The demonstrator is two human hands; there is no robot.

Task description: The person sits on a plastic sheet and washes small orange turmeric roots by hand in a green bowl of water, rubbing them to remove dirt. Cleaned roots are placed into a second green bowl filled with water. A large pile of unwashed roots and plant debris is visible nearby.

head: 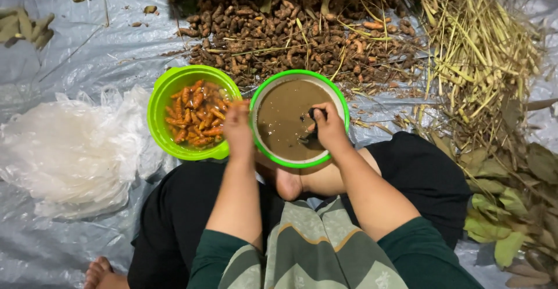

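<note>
I sit cross-legged on a grey tarp. My right hand (pixel 328 127) is over a green-rimmed basin (pixel 343 100) of muddy brown water and grips a small dark brush or tool (pixel 314 120) at the water's surface. My left hand (pixel 238 127) hovers between the two bowls, fingers pinched together at the rim of a bright green bowl (pixel 160 100) holding several cleaned orange turmeric roots (pixel 196 113). Whether the left fingers hold a root I cannot tell.
A large heap of dirty brown roots (pixel 290 27) lies just beyond the bowls. Dry stalks (pixel 476 51) and leaves (pixel 517 207) pile up at the right. A crumpled clear plastic bag (pixel 70 149) lies at the left. My bare foot (pixel 288 184) rests under the basin.
</note>
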